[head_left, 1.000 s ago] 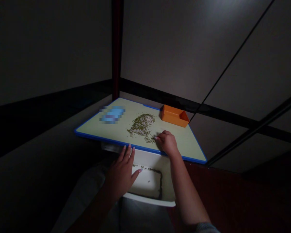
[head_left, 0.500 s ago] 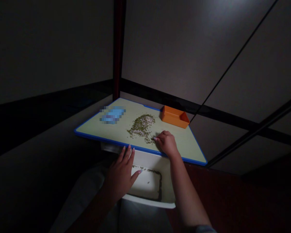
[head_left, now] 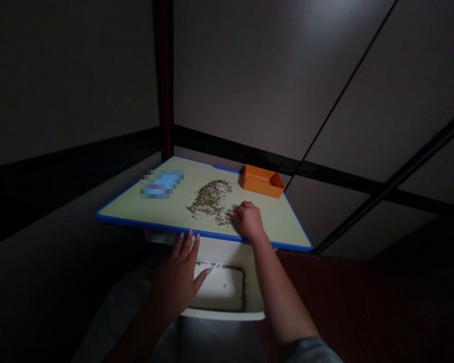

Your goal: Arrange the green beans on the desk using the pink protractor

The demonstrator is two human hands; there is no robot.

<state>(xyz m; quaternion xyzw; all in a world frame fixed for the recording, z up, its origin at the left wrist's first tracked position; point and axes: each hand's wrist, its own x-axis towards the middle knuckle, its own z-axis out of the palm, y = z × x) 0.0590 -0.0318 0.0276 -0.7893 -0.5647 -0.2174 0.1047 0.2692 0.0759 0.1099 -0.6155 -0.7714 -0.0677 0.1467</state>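
Observation:
A loose pile of small green grains (head_left: 208,194), with paler bits among them, is spread on a pale yellow tabletop (head_left: 136,212) with a blue rim. My right hand (head_left: 247,220) rests at the pile's right edge, fingers pinched together; whatever lies between them is too small to make out. My left hand (head_left: 179,275) has its fingers spread, their tips at the table's blue front edge. Below it, partly covered by this hand, is an open white drawer (head_left: 208,295) with grains caught along its inner edges.
An orange open box (head_left: 263,181) stands at the table's back right. A light blue item (head_left: 162,183), blurred out, lies at the left. Grey panelled walls (head_left: 249,75) rise behind the table, and the room is dim.
The whole view has shifted, so the table and hands appear a little further left. Both hands keep nearly the same places relative to the table and the grains.

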